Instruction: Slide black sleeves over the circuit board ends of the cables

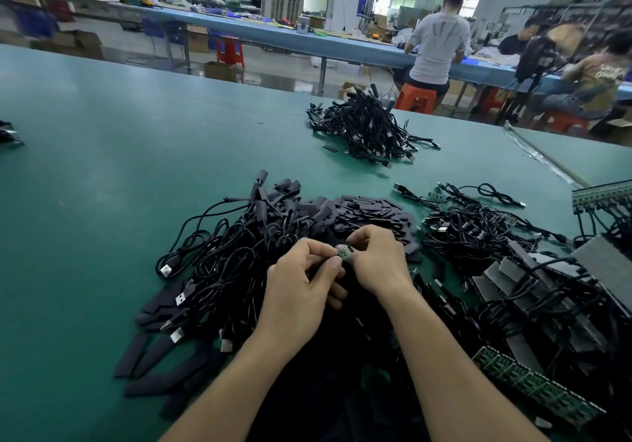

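Note:
Between my two hands sits a small green circuit board [343,254] at the end of a black cable. My left hand [301,281] pinches the board with thumb and fingers. My right hand [376,260] grips a black sleeve [348,259] right at the board's end; most of the sleeve is hidden by the fingers. Directly behind my hands lies a heap of loose black sleeves [369,212]. A tangle of black cables [239,253] spreads to the left of my hands.
A second heap of cables [369,130] lies farther back on the green table [102,185]. More cables with bare boards [478,229] and green board panels [533,387] fill the right side. People sit on orange stools at a blue bench behind.

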Tool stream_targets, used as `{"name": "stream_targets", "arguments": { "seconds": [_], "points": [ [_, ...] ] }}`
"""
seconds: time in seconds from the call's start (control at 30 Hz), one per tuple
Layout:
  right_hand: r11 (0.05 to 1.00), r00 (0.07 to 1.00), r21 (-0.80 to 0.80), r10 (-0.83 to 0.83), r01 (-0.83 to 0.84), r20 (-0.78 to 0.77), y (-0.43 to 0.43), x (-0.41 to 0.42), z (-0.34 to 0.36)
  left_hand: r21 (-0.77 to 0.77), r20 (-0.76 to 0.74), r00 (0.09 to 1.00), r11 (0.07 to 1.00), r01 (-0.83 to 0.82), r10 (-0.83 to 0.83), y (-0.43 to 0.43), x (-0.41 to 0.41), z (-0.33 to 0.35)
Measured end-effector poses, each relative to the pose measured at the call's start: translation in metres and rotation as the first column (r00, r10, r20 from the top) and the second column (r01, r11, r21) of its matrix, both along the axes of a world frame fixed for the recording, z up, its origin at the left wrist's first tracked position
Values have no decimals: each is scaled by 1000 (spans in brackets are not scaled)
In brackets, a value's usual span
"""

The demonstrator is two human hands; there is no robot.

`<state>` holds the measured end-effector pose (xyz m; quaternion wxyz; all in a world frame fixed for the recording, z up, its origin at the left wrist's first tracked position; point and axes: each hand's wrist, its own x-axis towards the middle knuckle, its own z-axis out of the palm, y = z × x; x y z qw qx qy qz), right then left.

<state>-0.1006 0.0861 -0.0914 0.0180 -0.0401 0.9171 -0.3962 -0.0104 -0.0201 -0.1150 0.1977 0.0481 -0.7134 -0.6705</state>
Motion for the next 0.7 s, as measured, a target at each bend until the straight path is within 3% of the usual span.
{"name": "stream_targets", "arguments": {
  "seconds": [0.13, 0.27, 0.57, 0.7],
  "points": [
    [984, 975, -171, -88, 53, -204, 16, 6, 2, 26, 9, 1000, 1000, -3, 3, 0, 1, 2],
    [917, 977, -396, -48, -40, -210, 38, 13, 2, 14, -2, 1000, 1000, -1, 1, 1, 3, 3],
    [944, 974, -293, 91, -150, -208, 60, 25, -7, 3, -5, 1000, 1000, 15, -15, 1, 4, 3],
    [956, 946, -218, 128, -198, -298, 62, 31, -10, 7, -7, 1000, 1000, 12, -12, 1, 4, 2]
  ]
}}
